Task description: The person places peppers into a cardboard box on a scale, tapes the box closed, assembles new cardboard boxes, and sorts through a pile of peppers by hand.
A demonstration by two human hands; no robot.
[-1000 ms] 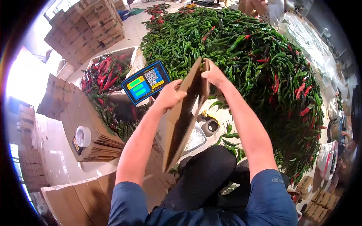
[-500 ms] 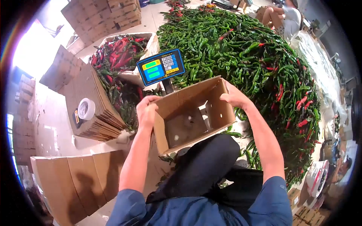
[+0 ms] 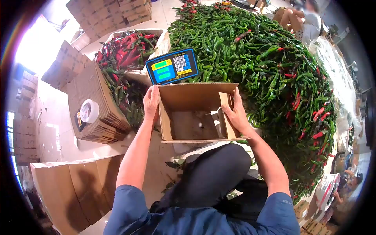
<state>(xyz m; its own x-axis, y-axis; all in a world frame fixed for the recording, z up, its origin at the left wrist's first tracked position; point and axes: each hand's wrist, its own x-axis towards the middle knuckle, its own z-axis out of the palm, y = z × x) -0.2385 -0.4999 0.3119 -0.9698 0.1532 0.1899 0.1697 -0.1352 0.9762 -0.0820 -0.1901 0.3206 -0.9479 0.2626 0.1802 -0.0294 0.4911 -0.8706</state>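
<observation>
A cardboard box (image 3: pixel 197 91), opened into a rectangle, hangs above my lap with its open side toward me; the floor shows through it. My left hand (image 3: pixel 152 105) grips its left wall. On the right side my right hand (image 3: pixel 236 113) holds the end wall, thumb on a flap inside and fingers outside. Just behind the box stands a blue scale display (image 3: pixel 172 66) with lit green readouts. A large heap of green peppers (image 3: pixel 235 51) mixed with some red ones lies beyond the box and to its right.
Flattened cartons (image 3: pixel 98 105) are stacked at the left, bearing a tape roll (image 3: pixel 89 111). Behind them a white bin (image 3: pixel 163 42) holds red peppers. Closed boxes (image 3: pixel 78 188) stand at lower left, more cartons (image 3: pixel 113 15) at the back. One person (image 3: pixel 311 25) sits at upper right, another at right.
The folded cardboard has been spread into an open box, then turned level and squared up between my hands. Both hands have kept hold of it, with my right hand's grip shifted onto the end wall.
</observation>
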